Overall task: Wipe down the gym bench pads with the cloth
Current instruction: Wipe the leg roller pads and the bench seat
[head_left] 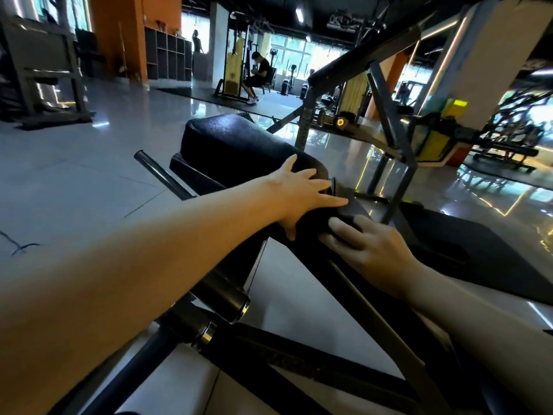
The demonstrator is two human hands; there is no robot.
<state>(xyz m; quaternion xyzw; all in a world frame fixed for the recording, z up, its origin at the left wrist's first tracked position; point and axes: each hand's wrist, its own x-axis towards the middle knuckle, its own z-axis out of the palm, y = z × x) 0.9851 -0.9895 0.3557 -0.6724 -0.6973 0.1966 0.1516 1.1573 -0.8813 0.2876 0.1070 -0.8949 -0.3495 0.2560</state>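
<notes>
A black padded bench pad (239,139) runs away from me, raised on a dark steel frame. My left hand (302,193) lies flat on the pad's near end, fingers straight and spread. Its fingertips reach a dark cloth (350,212) bunched at the pad's near right corner. My right hand (371,250) comes in from the lower right and its fingers lie on the near side of that cloth. The cloth is almost the same colour as the pad, so its edges are hard to make out.
A black foam roller (227,295) and frame bars (299,363) sit below my arms. A slanted steel rack (389,130) rises on the right. The floor (89,175) is glossy grey tile. One person sits at a far machine (257,76); another stands by the shelves (197,40).
</notes>
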